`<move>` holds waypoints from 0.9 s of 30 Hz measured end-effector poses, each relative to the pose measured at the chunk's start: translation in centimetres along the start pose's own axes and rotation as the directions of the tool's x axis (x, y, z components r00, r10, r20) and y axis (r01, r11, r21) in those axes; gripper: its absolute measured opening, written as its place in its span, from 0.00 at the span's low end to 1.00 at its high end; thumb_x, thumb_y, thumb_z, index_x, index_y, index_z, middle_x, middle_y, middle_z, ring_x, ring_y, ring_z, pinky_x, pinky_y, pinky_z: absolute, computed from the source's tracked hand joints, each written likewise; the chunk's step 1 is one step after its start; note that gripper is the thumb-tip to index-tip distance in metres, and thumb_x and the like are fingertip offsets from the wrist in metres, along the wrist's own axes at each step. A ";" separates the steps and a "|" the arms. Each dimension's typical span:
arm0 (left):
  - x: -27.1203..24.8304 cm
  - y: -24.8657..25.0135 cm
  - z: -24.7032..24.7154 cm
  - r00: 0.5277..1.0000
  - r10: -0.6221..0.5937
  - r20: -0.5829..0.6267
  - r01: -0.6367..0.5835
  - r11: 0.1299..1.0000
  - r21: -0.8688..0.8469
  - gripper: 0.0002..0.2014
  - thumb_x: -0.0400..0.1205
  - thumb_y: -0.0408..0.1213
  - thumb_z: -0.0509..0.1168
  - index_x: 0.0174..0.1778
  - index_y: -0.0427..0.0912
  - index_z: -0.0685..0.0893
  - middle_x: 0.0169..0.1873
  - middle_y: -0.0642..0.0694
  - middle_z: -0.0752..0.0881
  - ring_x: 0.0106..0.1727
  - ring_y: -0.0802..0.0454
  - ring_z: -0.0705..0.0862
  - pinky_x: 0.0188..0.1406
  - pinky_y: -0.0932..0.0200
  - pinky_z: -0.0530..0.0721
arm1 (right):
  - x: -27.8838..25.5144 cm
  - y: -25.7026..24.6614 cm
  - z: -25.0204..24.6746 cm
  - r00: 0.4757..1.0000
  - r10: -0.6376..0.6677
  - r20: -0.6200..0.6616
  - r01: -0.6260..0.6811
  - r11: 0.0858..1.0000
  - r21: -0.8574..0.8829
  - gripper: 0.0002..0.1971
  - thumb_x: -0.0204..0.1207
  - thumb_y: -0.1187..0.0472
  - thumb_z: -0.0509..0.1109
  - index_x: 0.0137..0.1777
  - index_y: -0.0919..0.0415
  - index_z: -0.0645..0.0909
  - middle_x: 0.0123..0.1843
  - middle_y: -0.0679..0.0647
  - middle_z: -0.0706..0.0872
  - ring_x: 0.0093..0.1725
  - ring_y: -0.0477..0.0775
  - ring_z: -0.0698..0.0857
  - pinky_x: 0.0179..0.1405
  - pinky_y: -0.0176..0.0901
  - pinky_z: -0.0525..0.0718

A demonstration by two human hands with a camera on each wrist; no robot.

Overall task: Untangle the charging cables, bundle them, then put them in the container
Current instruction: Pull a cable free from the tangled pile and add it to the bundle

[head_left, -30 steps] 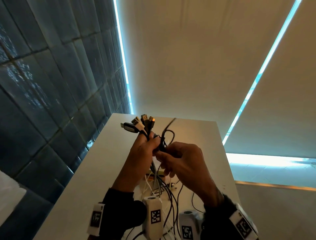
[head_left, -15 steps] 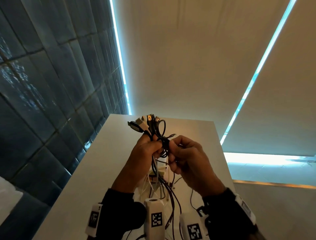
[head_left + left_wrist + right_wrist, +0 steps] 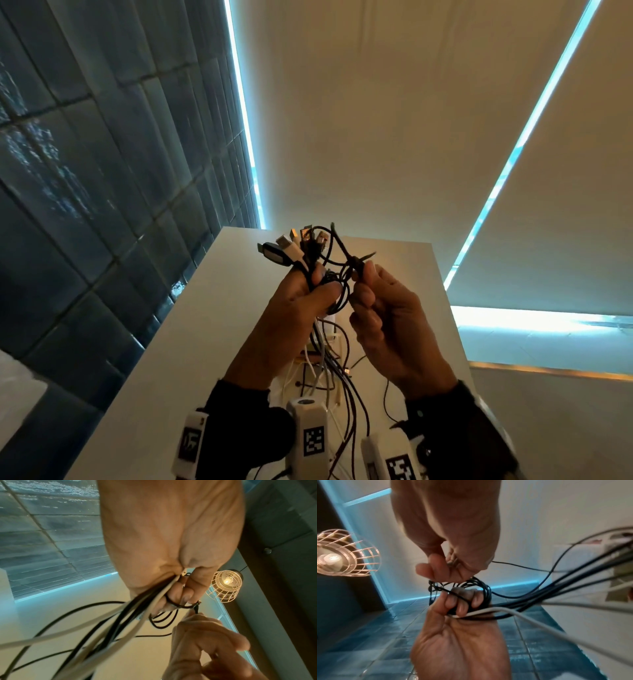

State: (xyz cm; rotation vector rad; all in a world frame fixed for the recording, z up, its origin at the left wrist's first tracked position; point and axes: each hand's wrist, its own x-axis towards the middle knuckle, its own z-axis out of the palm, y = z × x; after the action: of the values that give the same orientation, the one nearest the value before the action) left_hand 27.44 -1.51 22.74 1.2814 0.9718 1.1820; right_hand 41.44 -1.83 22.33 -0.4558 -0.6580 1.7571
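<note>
Since the earlier frame, the right hand (image 3: 387, 318) is drawing rightward, pinching a thin black tie (image 3: 356, 265) knotted around the cables (image 3: 329, 363). Left hand (image 3: 291, 315) is fisting the bundle (smooth white, braided black). Only wrist views are showing the caged lamp (image 3: 226, 584).

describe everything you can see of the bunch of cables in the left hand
The cable bunch is a mix of thin black and white cords, raised above the white table. The left hand grips it in a fist just below the plugs, which fan out above the fingers: one dark, one white, several with metal tips. A thin black cord loops round the bunch beside the fist, and the right hand pinches its knotted end. Below the fist the cords hang loose down to the table.
</note>
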 end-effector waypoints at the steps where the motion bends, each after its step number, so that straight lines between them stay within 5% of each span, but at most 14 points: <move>1: 0.0 0.1 0.0 1.000 0.018 -0.012 -0.018 1.000 0.001 0.11 0.72 0.43 0.68 0.37 0.44 0.72 0.34 0.40 0.74 0.39 0.48 0.78 0.42 0.58 0.81 | 0.0 -0.2 0.0 0.998 -0.050 -0.038 0.046 0.995 -0.091 0.08 0.79 0.59 0.64 0.40 0.61 0.76 0.28 0.53 0.76 0.17 0.43 0.71 0.12 0.30 0.68; 3: 0.1 0.1 0.0 0.999 0.041 -0.018 -0.041 0.999 0.017 0.15 0.68 0.47 0.70 0.36 0.47 0.70 0.34 0.40 0.73 0.39 0.48 0.76 0.43 0.56 0.80 | 0.0 -0.1 0.1 0.989 -0.136 -0.056 0.117 0.959 -0.258 0.07 0.76 0.59 0.67 0.38 0.60 0.76 0.29 0.54 0.77 0.19 0.46 0.72 0.15 0.33 0.67; 6: 0.1 -0.3 0.2 0.996 0.077 -0.042 -0.074 0.995 0.073 0.23 0.69 0.48 0.72 0.48 0.33 0.76 0.43 0.33 0.84 0.49 0.46 0.86 0.56 0.53 0.84 | -0.2 0.3 0.1 0.969 -0.248 -0.019 0.214 0.871 -0.442 0.07 0.76 0.61 0.68 0.39 0.63 0.79 0.33 0.57 0.82 0.25 0.51 0.75 0.20 0.37 0.71; 10: 0.0 -0.5 0.1 0.984 0.129 -0.121 -0.119 0.989 0.091 0.25 0.72 0.46 0.69 0.59 0.33 0.78 0.51 0.41 0.88 0.56 0.52 0.87 0.57 0.60 0.84 | -0.2 0.6 -0.2 0.952 -0.302 0.039 0.274 0.791 -0.547 0.08 0.75 0.60 0.68 0.42 0.67 0.82 0.35 0.57 0.84 0.28 0.54 0.79 0.22 0.41 0.76; 15: 0.1 0.0 -0.3 0.994 0.046 -0.102 -0.071 0.964 -0.255 0.09 0.72 0.39 0.68 0.38 0.41 0.74 0.38 0.46 0.82 0.47 0.48 0.83 0.56 0.48 0.80 | 0.0 0.6 -0.6 0.956 -0.288 0.045 0.251 0.733 -0.632 0.08 0.76 0.62 0.67 0.43 0.69 0.81 0.34 0.60 0.84 0.27 0.57 0.81 0.20 0.42 0.78; 19: 0.0 0.0 -0.3 0.994 0.040 -0.103 -0.064 0.969 -0.240 0.04 0.75 0.35 0.64 0.40 0.40 0.76 0.36 0.50 0.85 0.43 0.54 0.84 0.48 0.56 0.80 | 0.2 0.5 -0.8 0.958 -0.280 0.055 0.239 0.682 -0.691 0.07 0.81 0.70 0.64 0.41 0.66 0.81 0.30 0.57 0.83 0.26 0.56 0.81 0.19 0.42 0.77; 27: -0.3 0.3 -0.3 0.998 0.064 0.017 -0.062 0.993 -0.104 0.06 0.77 0.38 0.62 0.45 0.41 0.80 0.35 0.51 0.88 0.42 0.54 0.86 0.48 0.56 0.80 | -0.6 -0.5 -0.4 0.997 0.077 0.027 -0.055 0.874 -0.483 0.08 0.79 0.67 0.63 0.38 0.63 0.80 0.27 0.56 0.77 0.18 0.48 0.72 0.15 0.35 0.62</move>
State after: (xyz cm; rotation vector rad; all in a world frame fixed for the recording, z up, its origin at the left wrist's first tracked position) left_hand 27.09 -1.73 22.96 1.2469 0.8495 1.2500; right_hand 42.28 -2.21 22.33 -0.7882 -1.1361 1.6618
